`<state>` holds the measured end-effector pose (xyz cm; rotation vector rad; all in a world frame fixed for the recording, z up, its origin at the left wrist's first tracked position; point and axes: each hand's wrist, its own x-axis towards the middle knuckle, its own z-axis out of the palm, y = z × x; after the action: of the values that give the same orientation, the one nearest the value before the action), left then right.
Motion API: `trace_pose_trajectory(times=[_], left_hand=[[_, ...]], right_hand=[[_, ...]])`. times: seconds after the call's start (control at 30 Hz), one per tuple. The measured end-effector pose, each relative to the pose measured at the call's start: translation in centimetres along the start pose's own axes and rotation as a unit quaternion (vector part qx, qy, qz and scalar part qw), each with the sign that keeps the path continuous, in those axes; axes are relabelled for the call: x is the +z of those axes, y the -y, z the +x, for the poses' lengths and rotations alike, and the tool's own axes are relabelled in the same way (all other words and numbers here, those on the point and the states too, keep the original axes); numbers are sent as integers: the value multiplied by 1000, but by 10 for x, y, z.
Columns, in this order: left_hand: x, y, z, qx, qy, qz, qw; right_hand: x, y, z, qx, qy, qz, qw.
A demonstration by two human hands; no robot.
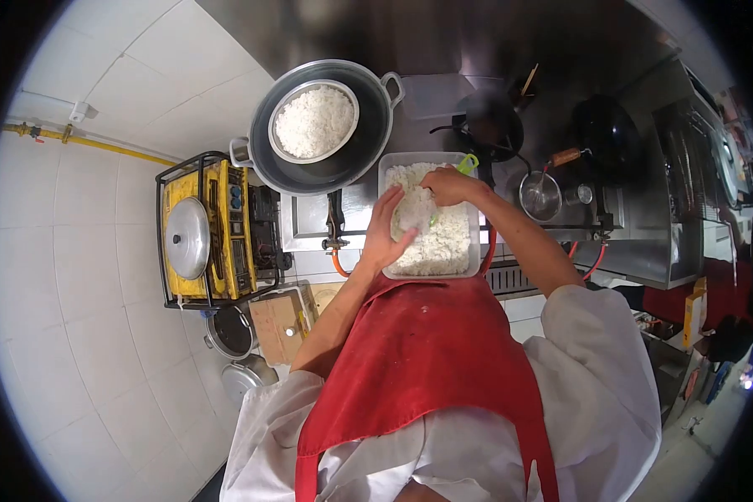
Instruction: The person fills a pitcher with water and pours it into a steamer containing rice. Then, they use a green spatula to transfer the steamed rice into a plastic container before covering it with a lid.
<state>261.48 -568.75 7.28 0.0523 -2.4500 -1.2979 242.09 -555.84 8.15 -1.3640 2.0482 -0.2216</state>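
A clear rectangular tub (474,238) full of white rice (443,243) stands at the counter's front edge. Over its left side, my left hand (386,230) is spread with thumb and fingers apart, next to a whitish, see-through piece (416,209) lying on the rice; I cannot make out what it is. My right hand (448,186) is closed at the tub's upper part, its fingertips at the rice; what they hold, if anything, is hidden. A green handle (468,163) sticks out beside it at the back right corner.
A large pot (263,142) holding a metal bowl of rice (314,123) stands behind left. Right of the tub are a dark pan (492,125), a strainer (540,196) and a black wok (604,134). A yellow generator (188,186) stands at far left.
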Motion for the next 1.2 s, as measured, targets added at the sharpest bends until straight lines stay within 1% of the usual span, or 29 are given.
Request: trace_pose_trajectory(times=[0.03, 0.13, 0.17, 0.27, 0.33, 0.43, 0.63, 0.77, 0.87, 1.03, 1.2], left_hand=[[1, -5, 2, 29, 22, -7, 999], [9, -16, 10, 63, 28, -12, 998], [11, -23, 13, 90, 19, -7, 996], [19, -27, 18, 87, 64, 38, 993], [25, -20, 16, 93, 59, 45, 993], [28, -20, 15, 102, 55, 43, 992], [29, -28, 17, 101, 49, 31, 993], [29, -34, 17, 101, 35, 20, 994], [27, -42, 19, 106, 8, 15, 994], [21, -55, 28, 91, -18, 15, 996], [24, -49, 29, 88, -29, -2, 996]], right_hand=[[0, -1, -3, 5, 5, 13, 1000], [1, -4, -13, -8, -16, 37, 999], [0, -2, -17, -7, -23, 41, 999], [0, -3, -27, 1, -34, 60, 998], [7, -11, -27, 13, -30, 82, 996], [11, -13, -36, 11, -64, 82, 995], [11, -16, -40, 21, -60, 69, 996], [-2, -6, -49, 25, -53, 58, 997], [-12, -3, -51, 6, -55, 70, 996], [-35, 6, -54, 0, -51, 72, 996], [-43, 12, -57, 3, -35, 76, 996]])
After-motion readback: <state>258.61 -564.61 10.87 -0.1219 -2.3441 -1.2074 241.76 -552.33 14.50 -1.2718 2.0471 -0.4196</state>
